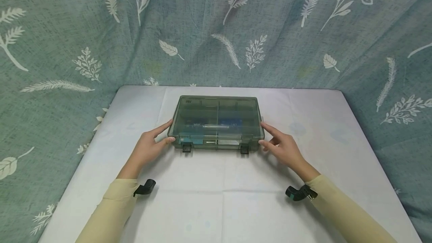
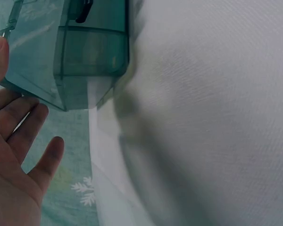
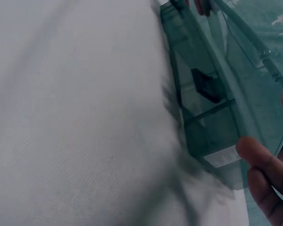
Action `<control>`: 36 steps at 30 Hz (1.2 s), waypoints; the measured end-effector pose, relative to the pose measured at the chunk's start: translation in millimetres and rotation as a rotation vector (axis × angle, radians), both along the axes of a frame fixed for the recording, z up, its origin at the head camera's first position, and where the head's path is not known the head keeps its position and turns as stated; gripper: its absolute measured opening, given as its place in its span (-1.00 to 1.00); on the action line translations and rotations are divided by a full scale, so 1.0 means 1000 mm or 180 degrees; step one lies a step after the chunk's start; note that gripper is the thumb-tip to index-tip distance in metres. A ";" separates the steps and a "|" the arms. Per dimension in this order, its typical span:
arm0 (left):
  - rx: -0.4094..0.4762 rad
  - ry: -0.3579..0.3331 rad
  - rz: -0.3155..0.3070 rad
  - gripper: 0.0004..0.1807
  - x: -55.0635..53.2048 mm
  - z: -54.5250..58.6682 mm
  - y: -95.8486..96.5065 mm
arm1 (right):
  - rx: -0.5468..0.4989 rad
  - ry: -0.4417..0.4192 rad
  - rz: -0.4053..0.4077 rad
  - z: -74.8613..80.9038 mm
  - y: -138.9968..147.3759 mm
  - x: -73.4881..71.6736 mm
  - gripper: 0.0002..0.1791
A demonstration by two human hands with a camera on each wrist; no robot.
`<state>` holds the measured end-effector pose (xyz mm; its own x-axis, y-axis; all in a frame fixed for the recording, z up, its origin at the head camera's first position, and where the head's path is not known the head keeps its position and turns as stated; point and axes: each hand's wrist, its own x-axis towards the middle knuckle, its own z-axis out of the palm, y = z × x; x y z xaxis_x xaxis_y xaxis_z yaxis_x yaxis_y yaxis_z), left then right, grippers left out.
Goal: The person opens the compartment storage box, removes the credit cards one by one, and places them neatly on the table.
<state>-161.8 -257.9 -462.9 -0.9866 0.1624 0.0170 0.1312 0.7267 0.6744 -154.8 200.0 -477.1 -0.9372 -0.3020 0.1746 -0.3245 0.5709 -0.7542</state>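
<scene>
A translucent green plastic storage case (image 1: 216, 115) lies on the white-covered table with its lid down. Two black latches hang at its front edge. Through the plastic show dividers and blue and white shapes, too blurred to name. My left hand (image 1: 148, 147) holds the case's left end, thumb by the front corner and forefinger farther back along the side. At the opposite end my right hand (image 1: 285, 149) holds the right side, with thumb and forefinger against it. The left wrist view shows the case wall (image 2: 92, 52) beside the left fingers; the right wrist view shows a latch (image 3: 207, 84).
White cloth covers the table (image 1: 222, 205), which spreads around the case. A grey-green curtain with white leaf prints (image 1: 202, 29) hangs behind and at both sides. A black wrist camera (image 1: 145, 187) sits on the left sleeve, another (image 1: 300, 193) on the right.
</scene>
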 end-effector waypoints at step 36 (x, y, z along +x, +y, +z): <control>-0.0386 0.1311 -0.0054 -0.53 0.018 0.057 0.005 | -0.0177 0.1065 -0.0028 0.052 0.009 0.002 -0.54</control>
